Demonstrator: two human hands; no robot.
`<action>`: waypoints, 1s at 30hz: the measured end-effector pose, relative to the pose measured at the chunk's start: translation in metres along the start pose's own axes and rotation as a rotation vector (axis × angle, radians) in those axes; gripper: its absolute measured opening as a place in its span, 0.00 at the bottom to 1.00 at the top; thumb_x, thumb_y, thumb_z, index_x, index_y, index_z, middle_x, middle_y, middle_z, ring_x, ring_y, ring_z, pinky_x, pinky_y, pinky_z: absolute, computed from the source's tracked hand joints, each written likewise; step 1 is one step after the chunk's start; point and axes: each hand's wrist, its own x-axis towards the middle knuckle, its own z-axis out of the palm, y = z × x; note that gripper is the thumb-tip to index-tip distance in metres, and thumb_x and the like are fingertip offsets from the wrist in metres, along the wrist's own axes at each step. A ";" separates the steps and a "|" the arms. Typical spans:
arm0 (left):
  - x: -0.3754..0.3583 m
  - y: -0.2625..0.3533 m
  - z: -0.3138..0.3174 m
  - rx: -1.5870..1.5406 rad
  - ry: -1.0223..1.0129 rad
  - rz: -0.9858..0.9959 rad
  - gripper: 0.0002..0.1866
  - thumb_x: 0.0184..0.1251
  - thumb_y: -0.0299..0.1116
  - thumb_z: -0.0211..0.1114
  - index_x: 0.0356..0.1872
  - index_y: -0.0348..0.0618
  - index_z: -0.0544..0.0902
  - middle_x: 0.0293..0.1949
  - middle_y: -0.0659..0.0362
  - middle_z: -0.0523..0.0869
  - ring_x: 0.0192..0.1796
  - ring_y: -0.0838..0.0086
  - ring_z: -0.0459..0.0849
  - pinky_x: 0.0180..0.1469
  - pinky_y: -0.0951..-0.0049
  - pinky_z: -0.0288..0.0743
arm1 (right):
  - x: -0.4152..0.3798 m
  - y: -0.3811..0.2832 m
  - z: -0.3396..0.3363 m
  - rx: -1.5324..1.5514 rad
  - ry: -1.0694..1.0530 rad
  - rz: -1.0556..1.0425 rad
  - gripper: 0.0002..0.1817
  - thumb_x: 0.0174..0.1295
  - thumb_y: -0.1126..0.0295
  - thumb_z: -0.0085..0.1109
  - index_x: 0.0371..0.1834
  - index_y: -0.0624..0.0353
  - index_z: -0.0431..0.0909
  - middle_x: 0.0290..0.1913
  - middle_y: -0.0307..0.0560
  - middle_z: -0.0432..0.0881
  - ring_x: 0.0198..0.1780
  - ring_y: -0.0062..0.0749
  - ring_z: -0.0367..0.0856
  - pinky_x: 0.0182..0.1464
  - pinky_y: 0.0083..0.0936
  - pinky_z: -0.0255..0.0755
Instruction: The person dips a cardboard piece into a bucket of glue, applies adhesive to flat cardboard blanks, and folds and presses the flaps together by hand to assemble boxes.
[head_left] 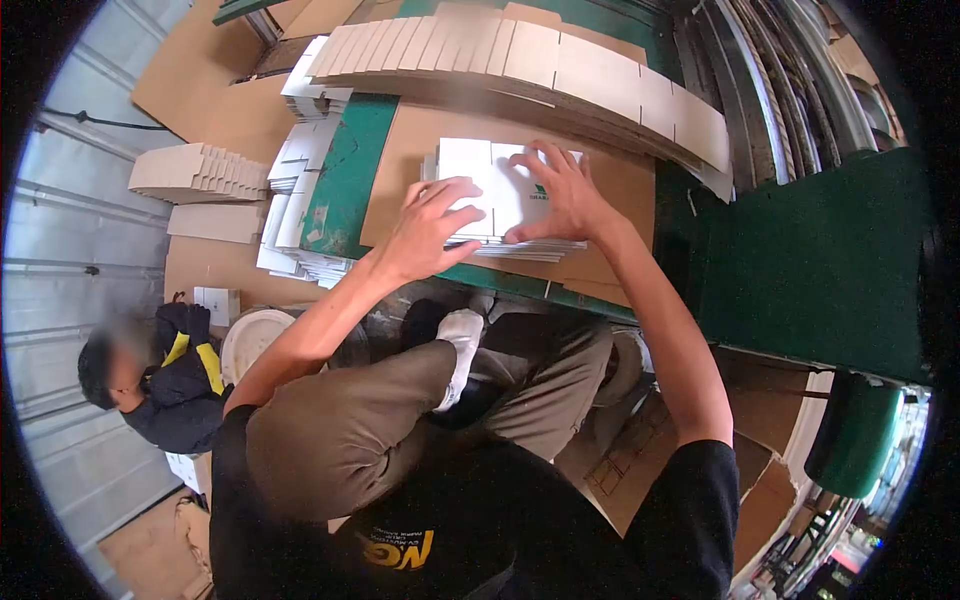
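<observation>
A stack of flat white carton blanks (pixel 513 210) with a small green print lies on a brown cardboard sheet (pixel 400 150) on the green table. My left hand (pixel 432 228) rests at the stack's left edge, fingers spread over the top sheet. On the right side, my right hand (pixel 562 195) spans the stack from its far edge to its near edge, thumb and fingers apart. Both hands touch the stack without closing around it. The near edges of the lower sheets stick out unevenly.
Behind the stack runs a long row of overlapping blanks (pixel 540 60). More white blanks (pixel 300 190) pile up left of the green table (pixel 350 170). Green machinery (pixel 815 265) stands at right. A person (pixel 170 385) in dark gloves sits at far left near a small white box (pixel 217 303).
</observation>
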 end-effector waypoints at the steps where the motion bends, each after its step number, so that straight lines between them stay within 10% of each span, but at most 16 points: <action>1: 0.000 -0.001 -0.001 -0.002 -0.008 0.004 0.19 0.58 0.37 0.79 0.51 0.47 0.88 0.65 0.55 0.83 0.74 0.58 0.76 0.73 0.52 0.64 | -0.001 0.001 0.000 0.001 -0.001 0.006 0.63 0.35 0.29 0.82 0.78 0.41 0.67 0.81 0.59 0.60 0.83 0.66 0.54 0.81 0.78 0.41; 30: -0.001 0.006 0.009 -0.049 0.036 -0.087 0.22 0.54 0.33 0.80 0.51 0.47 0.84 0.66 0.57 0.79 0.72 0.59 0.75 0.69 0.51 0.63 | 0.002 0.001 0.003 -0.022 -0.023 0.012 0.65 0.33 0.29 0.83 0.80 0.36 0.64 0.82 0.57 0.57 0.85 0.66 0.49 0.80 0.81 0.40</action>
